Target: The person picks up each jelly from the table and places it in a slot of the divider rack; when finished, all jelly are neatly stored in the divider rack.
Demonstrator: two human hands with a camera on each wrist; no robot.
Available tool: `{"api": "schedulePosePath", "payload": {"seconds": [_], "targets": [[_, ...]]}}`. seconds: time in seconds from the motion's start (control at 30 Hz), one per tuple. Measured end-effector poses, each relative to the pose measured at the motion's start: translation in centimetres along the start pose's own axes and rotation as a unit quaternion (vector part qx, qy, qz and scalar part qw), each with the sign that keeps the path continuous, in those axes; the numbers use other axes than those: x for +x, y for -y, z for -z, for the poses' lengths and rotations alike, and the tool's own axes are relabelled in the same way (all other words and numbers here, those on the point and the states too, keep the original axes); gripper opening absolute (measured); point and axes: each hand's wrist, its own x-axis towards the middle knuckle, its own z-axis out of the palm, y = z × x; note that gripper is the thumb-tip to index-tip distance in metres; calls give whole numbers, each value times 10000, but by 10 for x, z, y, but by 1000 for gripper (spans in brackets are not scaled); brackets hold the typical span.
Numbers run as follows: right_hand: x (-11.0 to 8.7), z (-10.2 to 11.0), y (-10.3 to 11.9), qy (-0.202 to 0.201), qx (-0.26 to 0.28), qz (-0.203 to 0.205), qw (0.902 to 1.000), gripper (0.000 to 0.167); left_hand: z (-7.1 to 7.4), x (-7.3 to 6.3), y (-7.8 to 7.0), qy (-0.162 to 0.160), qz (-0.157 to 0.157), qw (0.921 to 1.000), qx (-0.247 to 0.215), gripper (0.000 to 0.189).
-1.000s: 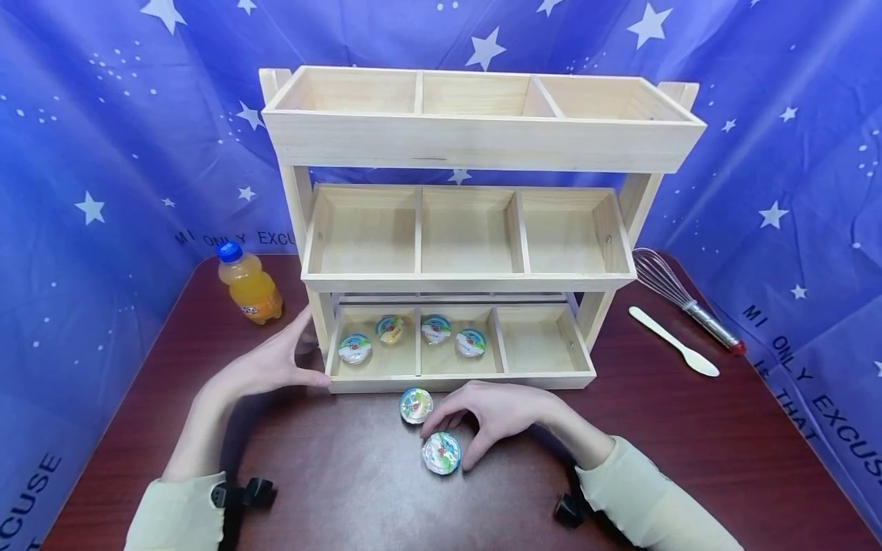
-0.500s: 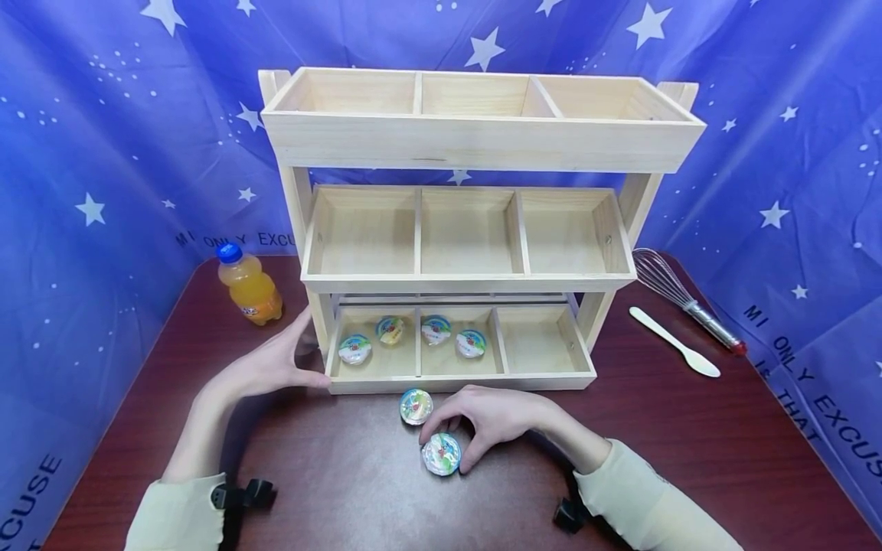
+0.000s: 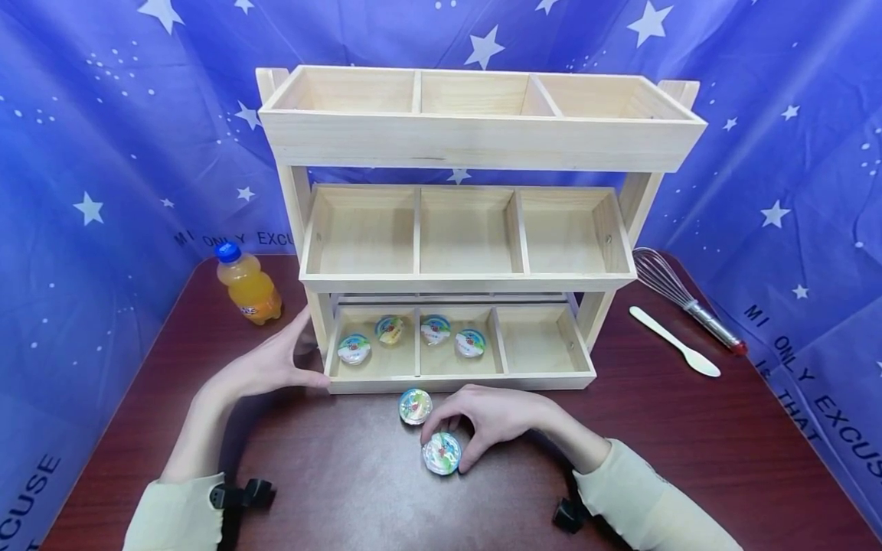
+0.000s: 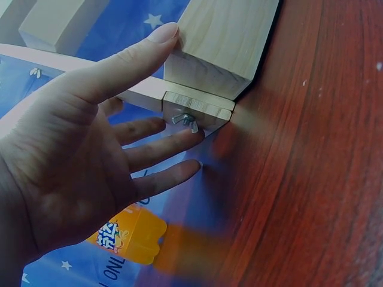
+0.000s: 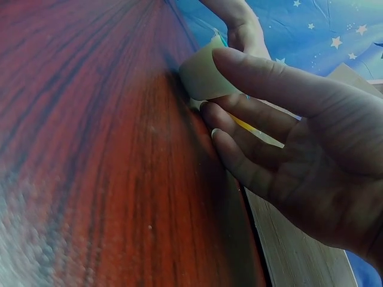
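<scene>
My right hand (image 3: 492, 417) pinches a small jelly cup (image 3: 442, 454) with a foil lid between thumb and index finger, on the table before the rack. In the right wrist view the cup (image 5: 206, 72) shows its pale side against the fingers. A second jelly cup (image 3: 416, 406) stands just behind it, near the rack's front. My left hand (image 3: 272, 363) is at the lower left corner of the wooden rack (image 3: 462, 385). In the left wrist view its thumb touches the bottom tray's side (image 4: 224, 36), and the other fingers stretch past the leg with a wing nut (image 4: 187, 119).
Several jelly cups lie in the bottom tray, one being a cup (image 3: 354, 349) in its left compartment and another a cup (image 3: 471, 343) in its middle one. An orange drink bottle (image 3: 250, 288) stands left. A whisk (image 3: 689, 302) and a cream spoon (image 3: 674, 341) lie right.
</scene>
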Motion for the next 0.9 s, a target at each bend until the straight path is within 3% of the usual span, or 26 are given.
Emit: {"api": "schedulePosePath", "payload": {"seconds": [0.4,0.67,0.9], "targets": [[-6,9,4,8,541,-256,9982,52,0,0,2,-1,-58,10000,-36,129],[-17,24,5,-358,1096,-311,9928,52,0,-2,0,-1,-9,10000,-43,129],[-32,39,4,-744,1125,-371,9902,52,0,-1,-1,-19,-35,10000,-50,129]]}}
